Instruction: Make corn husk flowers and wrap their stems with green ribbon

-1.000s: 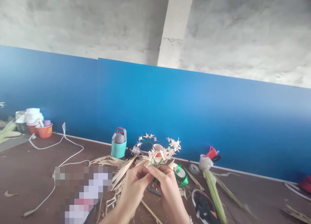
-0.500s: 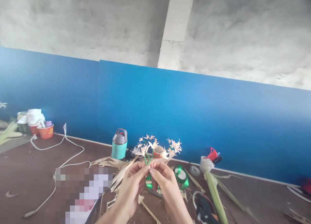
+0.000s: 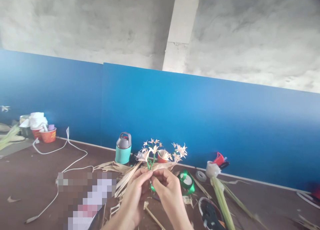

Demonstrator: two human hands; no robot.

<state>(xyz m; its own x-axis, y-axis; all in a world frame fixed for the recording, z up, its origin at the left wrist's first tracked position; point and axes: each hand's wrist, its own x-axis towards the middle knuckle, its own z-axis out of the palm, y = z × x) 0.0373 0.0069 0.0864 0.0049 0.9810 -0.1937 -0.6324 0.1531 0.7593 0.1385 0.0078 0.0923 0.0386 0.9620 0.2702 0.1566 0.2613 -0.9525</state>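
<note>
My left hand [image 3: 136, 191] is closed in a pinch around the green stem [image 3: 150, 164] of a spray of pale husk-like flowers [image 3: 153, 149]. My right hand [image 3: 170, 188] meets it fingertip to fingertip, closed on the same stem just below the blossoms. A short piece of green ribbon [image 3: 152, 188] shows beneath the fingers. Exactly where the fingertips press is partly hidden. Just beyond my hands, a second cluster of pale flowers [image 3: 180, 150] stands beside an orange-red paper cup [image 3: 162, 159].
A green ribbon roll [image 3: 191, 187], a tape roll [image 3: 201, 176] and a black glue gun [image 3: 211, 216] lie to the right. Dried husks [image 3: 127, 178] and a teal bottle [image 3: 123, 153] are at left. A white cable [image 3: 75, 168] crosses the table before the blue partition [image 3: 150, 103].
Both hands have shifted slightly left, still together at the stem. The front blossoms have moved a little left and tilted, uncovering more of the paper cup behind.
</note>
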